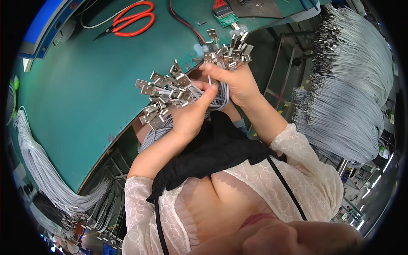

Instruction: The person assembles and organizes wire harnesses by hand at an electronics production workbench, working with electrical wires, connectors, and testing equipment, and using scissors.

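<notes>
Head view showed the left hand [190, 114] clamped on a grey cable bundle [182, 80]. The right hand [239, 84] gripped a second bundle [235, 53] beside the counter [93, 85].

From mid-view, scissors [115, 29] are placed on the surface [85, 106] at eleven o'clock, a circuit board [226, 18] at twelve; cable bundles [352, 63] are set toward two-thirty, another bundle [46, 170] toward eight-thirty; nearer twelve, cables [221, 98] are held by fingers [207, 97].

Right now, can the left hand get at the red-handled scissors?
Probably not as is: the left hand is busy gripping grey cables with metal plugs. Freed, likely yes with a stretch: across the green table, nothing visible blocks the red-handled scissors.
</notes>
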### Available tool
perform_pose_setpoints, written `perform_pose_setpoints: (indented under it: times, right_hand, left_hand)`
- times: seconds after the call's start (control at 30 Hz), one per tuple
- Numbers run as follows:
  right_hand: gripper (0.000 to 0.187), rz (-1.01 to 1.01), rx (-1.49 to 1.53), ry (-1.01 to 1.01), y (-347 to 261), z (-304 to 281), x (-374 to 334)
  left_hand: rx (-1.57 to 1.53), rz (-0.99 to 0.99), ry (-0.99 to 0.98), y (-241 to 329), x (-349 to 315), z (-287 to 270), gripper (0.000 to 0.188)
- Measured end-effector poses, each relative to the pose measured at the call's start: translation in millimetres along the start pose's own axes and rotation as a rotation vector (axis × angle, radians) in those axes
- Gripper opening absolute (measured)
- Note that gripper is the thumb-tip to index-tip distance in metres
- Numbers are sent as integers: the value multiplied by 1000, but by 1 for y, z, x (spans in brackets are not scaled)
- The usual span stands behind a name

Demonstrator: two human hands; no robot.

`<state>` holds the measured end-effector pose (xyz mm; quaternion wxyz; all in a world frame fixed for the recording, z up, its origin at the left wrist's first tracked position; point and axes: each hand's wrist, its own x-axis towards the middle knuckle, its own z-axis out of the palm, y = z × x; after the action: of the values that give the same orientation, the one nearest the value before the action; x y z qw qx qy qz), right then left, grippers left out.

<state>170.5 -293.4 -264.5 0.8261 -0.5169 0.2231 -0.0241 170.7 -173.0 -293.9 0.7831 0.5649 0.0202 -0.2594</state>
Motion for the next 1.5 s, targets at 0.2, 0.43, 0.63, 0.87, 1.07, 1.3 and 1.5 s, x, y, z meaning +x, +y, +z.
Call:
perform_pose_setpoints:
  times: [0.2,0.43,0.63,0.87,1.07,1.3,1.5]
  right_hand:
    - [11,91,98,-18,0,-2,-8]
    - [10,-45,12,20,2,-16,-1]
    - [11,-72,89,39,0,-7,4]
    - [11,117,104,-86,-8,-5,1]
    - [9,120,209,13,-7,1,-16]
    - [7,-56,41,116,4,-10,-4]
    - [7,-86,54,137,5,-10,0]
  left_hand:
    - [-100,64,-120,10,-8,3,22]
    - [-145,29,-88,9,-7,0,20]
    - [-99,46,-60,4,-3,-8,16]
    - [190,-58,-255,13,-5,-10,17]
    - [169,69,-208,17,-10,0,15]
    - [-24,47,-136,9,-8,1,17]
    - [-60,45,-91,11,-6,-1,21]
